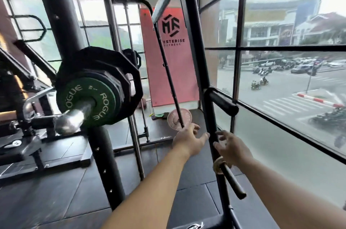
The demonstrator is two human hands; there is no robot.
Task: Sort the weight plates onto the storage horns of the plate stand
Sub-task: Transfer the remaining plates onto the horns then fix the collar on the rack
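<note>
A small pale pink weight plate point(176, 119) hangs above the floor behind a thin black rod. My left hand point(189, 139) reaches forward and grips its lower right edge with the fingertips. My right hand point(232, 149) hovers with fingers spread beside the black upright of the plate stand point(211, 116), holding nothing. Just below that hand a bare storage horn point(233, 182) with a brass collar sticks out toward me. A second black horn point(222, 100) juts out higher up. On the left, a barbell sleeve point(69, 120) carries a green Rogue plate point(88, 97) in front of black plates point(121, 71).
Black rack uprights point(104, 154) and slanted rods stand between me and the floor ahead. A large window point(280, 97) runs close along the right. A pink banner point(174, 60) hangs at the back. Dark rubber floor point(56, 191) stretches below.
</note>
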